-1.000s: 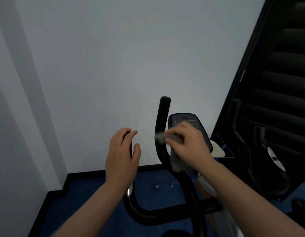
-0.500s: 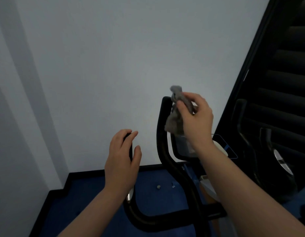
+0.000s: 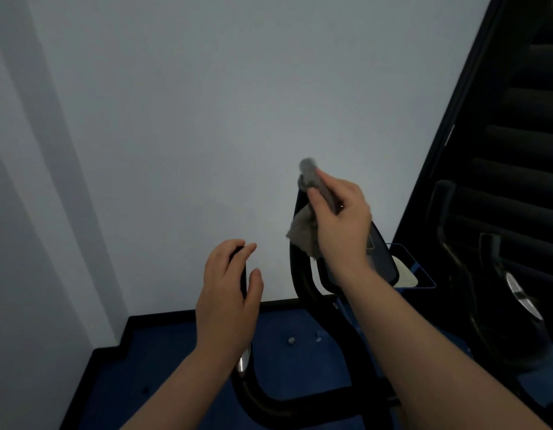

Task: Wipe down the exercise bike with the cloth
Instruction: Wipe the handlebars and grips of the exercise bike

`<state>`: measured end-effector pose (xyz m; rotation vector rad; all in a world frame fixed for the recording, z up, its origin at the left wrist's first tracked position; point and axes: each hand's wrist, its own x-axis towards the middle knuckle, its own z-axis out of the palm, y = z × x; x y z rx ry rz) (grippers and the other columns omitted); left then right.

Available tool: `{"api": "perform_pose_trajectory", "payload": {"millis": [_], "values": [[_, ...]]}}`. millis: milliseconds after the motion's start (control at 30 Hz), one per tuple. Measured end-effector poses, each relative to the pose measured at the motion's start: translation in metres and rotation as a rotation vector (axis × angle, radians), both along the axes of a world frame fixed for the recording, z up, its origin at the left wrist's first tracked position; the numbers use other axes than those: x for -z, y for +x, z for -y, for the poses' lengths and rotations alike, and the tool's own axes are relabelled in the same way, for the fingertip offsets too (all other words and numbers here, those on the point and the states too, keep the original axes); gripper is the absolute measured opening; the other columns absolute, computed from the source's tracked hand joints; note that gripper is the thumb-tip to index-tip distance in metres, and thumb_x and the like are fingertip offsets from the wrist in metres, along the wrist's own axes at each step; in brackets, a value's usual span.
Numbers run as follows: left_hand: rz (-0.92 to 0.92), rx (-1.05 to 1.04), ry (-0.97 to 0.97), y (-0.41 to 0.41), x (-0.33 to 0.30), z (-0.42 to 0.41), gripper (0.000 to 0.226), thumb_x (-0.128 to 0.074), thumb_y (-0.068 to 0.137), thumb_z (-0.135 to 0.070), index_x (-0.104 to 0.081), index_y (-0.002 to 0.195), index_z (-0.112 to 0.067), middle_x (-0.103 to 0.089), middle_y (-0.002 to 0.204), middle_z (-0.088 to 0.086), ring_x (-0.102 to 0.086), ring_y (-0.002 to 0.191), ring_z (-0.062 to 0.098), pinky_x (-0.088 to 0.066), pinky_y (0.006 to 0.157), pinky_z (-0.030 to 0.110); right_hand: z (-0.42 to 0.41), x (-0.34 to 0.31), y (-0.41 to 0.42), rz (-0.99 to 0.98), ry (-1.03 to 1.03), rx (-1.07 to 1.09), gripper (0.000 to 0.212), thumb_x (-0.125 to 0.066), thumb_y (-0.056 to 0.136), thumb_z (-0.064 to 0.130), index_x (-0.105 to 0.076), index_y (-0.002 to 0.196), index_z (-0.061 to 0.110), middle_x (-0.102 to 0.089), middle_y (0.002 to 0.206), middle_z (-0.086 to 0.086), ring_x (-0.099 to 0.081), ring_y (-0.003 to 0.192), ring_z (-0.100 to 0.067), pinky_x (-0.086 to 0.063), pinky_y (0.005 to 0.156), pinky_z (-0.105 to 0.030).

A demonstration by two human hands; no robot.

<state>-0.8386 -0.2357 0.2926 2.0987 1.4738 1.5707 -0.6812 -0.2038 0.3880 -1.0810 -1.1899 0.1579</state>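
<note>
The right hand (image 3: 340, 225) has its grip clamped on a grey cloth (image 3: 312, 193), bunched over the top end of the exercise bike's (image 3: 303, 280) right handlebar post, whose long axis stands nearly upright and points at the pale wall (image 3: 206, 119); a loose flap of the cloth hangs down the post's left side. The left hand (image 3: 228, 293) has its grip curled round the left handlebar post (image 3: 242, 274), likewise upright, with the bike's console (image 3: 380, 259) partly hidden behind the right wrist and blue floor (image 3: 175, 352) below.
</note>
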Motion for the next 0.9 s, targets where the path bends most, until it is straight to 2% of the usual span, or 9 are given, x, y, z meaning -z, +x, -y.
{"api": "perform_pose_trajectory", "payload": {"millis": [233,333,400,467,533,600,700,800,900], "values": [[0.026,0.011,-0.001,0.000,0.000,0.000,0.036,-0.052,0.094,-0.017,-0.057,0.129,-0.021,-0.044,0.131,-0.014,-0.036,0.126,0.000,-0.030,0.085,-0.004,0.024,0.041,0.007,0.159,-0.182,0.015,0.029,-0.072,0.083,0.005,-0.073,0.110,0.014,-0.063,0.100,-0.001,-0.062,0.094,-0.013,-0.042,0.082,-0.007],[0.028,0.009,0.002,0.001,0.000,-0.001,0.036,-0.053,0.094,-0.017,-0.057,0.129,-0.020,-0.044,0.130,-0.014,-0.037,0.125,0.000,-0.031,0.084,-0.004,0.017,0.011,0.008,0.328,-0.015,0.123,0.025,-0.073,0.083,0.012,-0.073,0.108,0.015,-0.059,0.101,0.001,-0.056,0.089,-0.004,-0.037,0.080,-0.003],[0.026,0.009,0.006,0.000,0.000,-0.001,0.036,-0.053,0.094,-0.017,-0.057,0.129,-0.020,-0.044,0.130,-0.015,-0.037,0.125,-0.001,-0.032,0.083,-0.004,0.008,-0.007,0.005,0.464,0.006,0.171,0.026,-0.070,0.086,0.016,-0.071,0.112,0.016,-0.055,0.106,-0.003,-0.051,0.087,-0.004,-0.038,0.076,-0.007],[0.014,0.006,0.006,0.000,0.000,-0.001,0.036,-0.052,0.094,-0.018,-0.057,0.129,-0.021,-0.044,0.130,-0.016,-0.036,0.125,-0.003,-0.033,0.080,-0.002,0.003,-0.009,0.003,0.603,-0.060,0.187,0.028,-0.068,0.088,0.018,-0.069,0.116,0.016,-0.051,0.108,-0.008,-0.054,0.084,-0.013,-0.042,0.069,-0.019],[0.006,0.002,0.007,-0.001,0.000,-0.001,0.036,-0.052,0.094,-0.019,-0.056,0.130,-0.022,-0.043,0.131,-0.017,-0.034,0.125,-0.005,-0.033,0.079,0.000,0.008,0.004,0.006,0.751,-0.091,0.174,0.026,-0.066,0.089,0.017,-0.069,0.115,0.014,-0.049,0.104,-0.010,-0.055,0.077,-0.023,-0.046,0.061,-0.030],[0.004,0.000,0.006,-0.001,0.000,-0.002,0.036,-0.052,0.094,-0.019,-0.056,0.130,-0.022,-0.042,0.131,-0.017,-0.034,0.125,-0.005,-0.033,0.078,0.002,0.020,0.025,0.010,0.872,-0.182,0.106,0.024,-0.064,0.092,0.021,-0.068,0.115,0.016,-0.047,0.101,-0.007,-0.054,0.075,-0.024,-0.048,0.059,-0.034],[-0.001,-0.001,0.012,-0.001,0.001,-0.002,0.036,-0.053,0.094,-0.018,-0.056,0.130,-0.021,-0.042,0.131,-0.017,-0.034,0.125,-0.005,-0.033,0.078,0.000,0.030,0.033,0.020,0.812,-0.359,-0.011,0.026,-0.062,0.092,0.028,-0.068,0.118,0.023,-0.045,0.098,0.002,-0.056,0.083,-0.020,-0.050,0.074,-0.037],[0.013,0.000,0.010,-0.001,0.001,-0.002,0.036,-0.054,0.094,-0.018,-0.056,0.129,-0.023,-0.042,0.131,-0.018,-0.034,0.124,-0.006,-0.034,0.075,-0.002,0.025,0.009,0.020,0.780,-0.191,0.021,0.023,-0.065,0.090,0.026,-0.071,0.112,0.025,-0.048,0.096,0.005,-0.055,0.080,-0.015,-0.048,0.070,-0.032],[0.013,0.004,0.012,-0.001,0.001,-0.002,0.036,-0.053,0.094,-0.019,-0.056,0.129,-0.023,-0.042,0.131,-0.018,-0.033,0.124,-0.007,-0.033,0.078,-0.004,0.013,-0.007,0.012,0.777,-0.113,0.129,0.026,-0.063,0.092,0.020,-0.069,0.117,0.020,-0.051,0.107,-0.004,-0.054,0.082,-0.018,-0.050,0.066,-0.033]]}}
